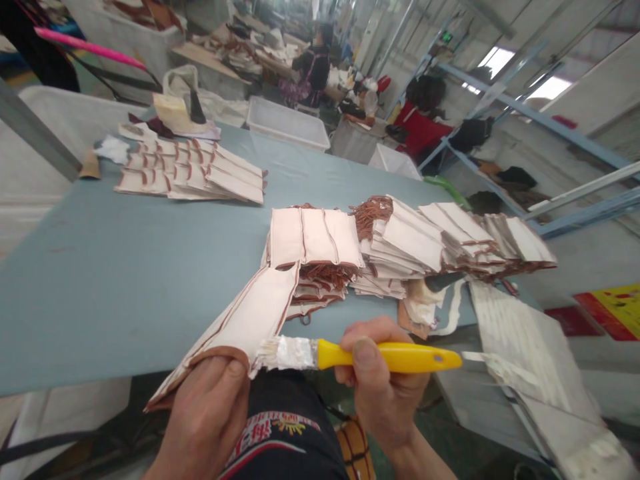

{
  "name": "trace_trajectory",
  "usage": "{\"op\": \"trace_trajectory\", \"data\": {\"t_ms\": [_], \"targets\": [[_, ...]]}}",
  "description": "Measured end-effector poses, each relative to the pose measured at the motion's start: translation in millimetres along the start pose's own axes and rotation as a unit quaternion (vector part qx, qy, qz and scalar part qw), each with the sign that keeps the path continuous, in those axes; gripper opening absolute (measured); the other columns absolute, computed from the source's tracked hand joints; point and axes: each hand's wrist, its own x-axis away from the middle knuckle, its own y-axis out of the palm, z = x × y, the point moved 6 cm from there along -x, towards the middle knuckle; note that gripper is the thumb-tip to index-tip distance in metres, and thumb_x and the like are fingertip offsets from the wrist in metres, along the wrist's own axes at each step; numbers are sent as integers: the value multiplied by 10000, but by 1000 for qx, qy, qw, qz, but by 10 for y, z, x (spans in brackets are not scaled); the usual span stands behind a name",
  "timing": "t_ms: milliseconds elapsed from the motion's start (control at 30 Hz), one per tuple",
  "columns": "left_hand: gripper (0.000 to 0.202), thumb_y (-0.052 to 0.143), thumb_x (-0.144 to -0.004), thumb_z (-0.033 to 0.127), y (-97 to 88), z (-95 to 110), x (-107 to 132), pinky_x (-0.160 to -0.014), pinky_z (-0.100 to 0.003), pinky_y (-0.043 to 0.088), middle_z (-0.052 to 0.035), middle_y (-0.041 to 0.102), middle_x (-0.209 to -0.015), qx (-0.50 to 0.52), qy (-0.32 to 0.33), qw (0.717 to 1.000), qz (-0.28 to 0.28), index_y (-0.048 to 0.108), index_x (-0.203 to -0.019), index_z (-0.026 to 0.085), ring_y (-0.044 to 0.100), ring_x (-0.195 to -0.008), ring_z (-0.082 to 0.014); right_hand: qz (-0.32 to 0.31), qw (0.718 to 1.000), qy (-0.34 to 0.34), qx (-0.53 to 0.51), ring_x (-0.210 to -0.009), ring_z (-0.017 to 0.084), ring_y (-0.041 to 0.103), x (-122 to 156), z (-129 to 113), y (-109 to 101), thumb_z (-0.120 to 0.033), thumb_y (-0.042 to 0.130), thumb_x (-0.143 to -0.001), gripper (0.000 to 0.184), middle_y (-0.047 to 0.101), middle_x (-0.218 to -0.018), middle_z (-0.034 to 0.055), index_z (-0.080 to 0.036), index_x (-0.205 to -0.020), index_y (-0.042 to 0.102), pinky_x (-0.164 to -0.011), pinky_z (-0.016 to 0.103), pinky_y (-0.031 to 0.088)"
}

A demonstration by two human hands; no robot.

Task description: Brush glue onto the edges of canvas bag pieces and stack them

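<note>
In my right hand (385,380) is a flat paintbrush (400,357), its yellow handle pinched between thumb and fingers. The bristles, caked with white, point left and meet or nearly meet the near edge of a pale leather piece (257,303) with brown edging. My left hand (205,407) is closed on that piece at its brown-lined near end, with some fingertips hidden in the fold. The piece slants up to a stack of similar pale, brown-edged pieces (320,237), which lies just beyond both hands on the table.
More stacked pieces (415,240) run along the right of the blue-green table (125,280), and another spread-out group (190,170) lies at the far left. A second brush (443,281) rests near the right stacks. Beyond the table are a white bin (287,123) and a seated person (315,67).
</note>
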Motion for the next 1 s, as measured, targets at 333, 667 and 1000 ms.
{"op": "trace_trajectory", "data": {"t_ms": [333,667,1000], "targets": [[262,475,-987,-42,67,44,-6,-634,-276,435,9,566,-770,14,4,1000,4,595,-987,191,600,-661,-161,-15,1000,21,13,-383,81,522,-13,45,-9,-349,724,-1002,247,624,-528,-41,-202,-803,710,-397,161,406],[269,457,-1004,-37,133,124,-81,-627,-282,424,13,558,-742,25,14,1000,3,589,-958,193,571,-634,-158,10,996,-2,92,-420,80,493,-199,47,-162,-273,717,-966,220,562,-522,-65,-208,-762,667,-426,165,412],[270,474,-994,-31,252,161,-51,-609,-311,413,-28,668,-773,17,20,999,-41,645,-989,177,651,-698,-184,-3,988,-58,144,-395,76,476,-348,-173,-125,-242,716,-939,217,565,-508,-72,-214,-734,650,-394,166,390]]}}
